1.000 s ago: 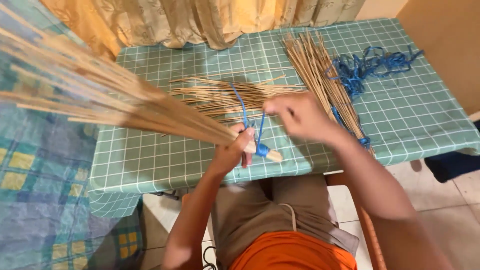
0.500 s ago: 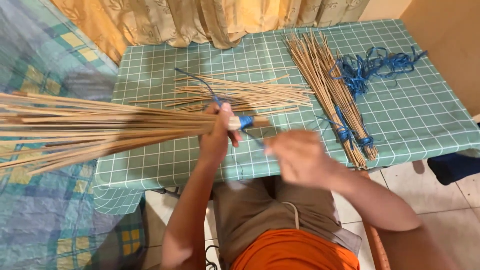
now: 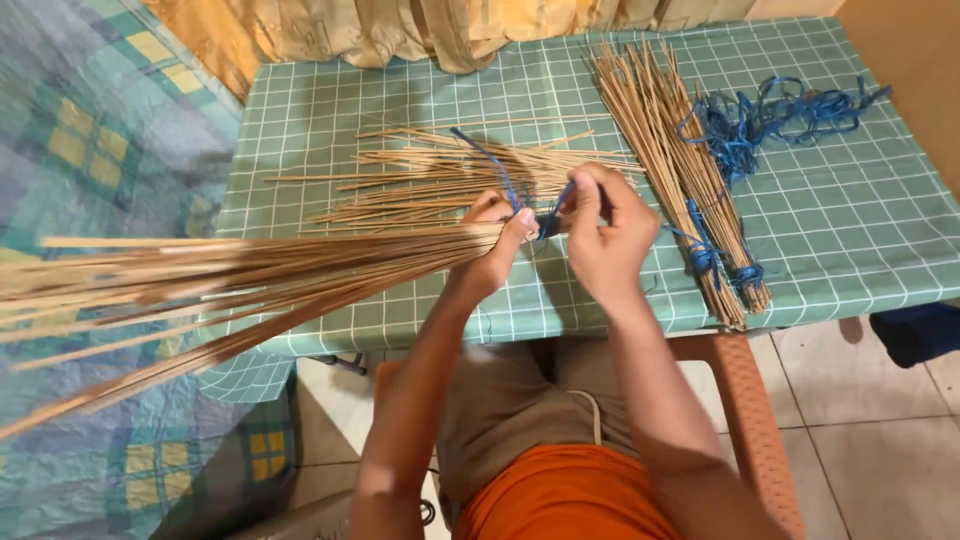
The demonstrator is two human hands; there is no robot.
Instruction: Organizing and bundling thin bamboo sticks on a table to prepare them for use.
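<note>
Head view looks down on the left hand (image 3: 492, 252) clamped round a bundle of thin sticks (image 3: 230, 285) fanning out leftward, beside it the right hand (image 3: 605, 235) pinching a blue string (image 3: 512, 190); beyond lie loose sticks (image 3: 440, 175) on the green checked table (image 3: 860, 230), with a tied bundle (image 3: 680, 150) further right

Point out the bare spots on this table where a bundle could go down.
The tablecloth is bare at the right, below the blue cord tangle, and at the far left by the curtain. The middle is crowded: loose sticks, both hands, and the tied bundle.
</note>
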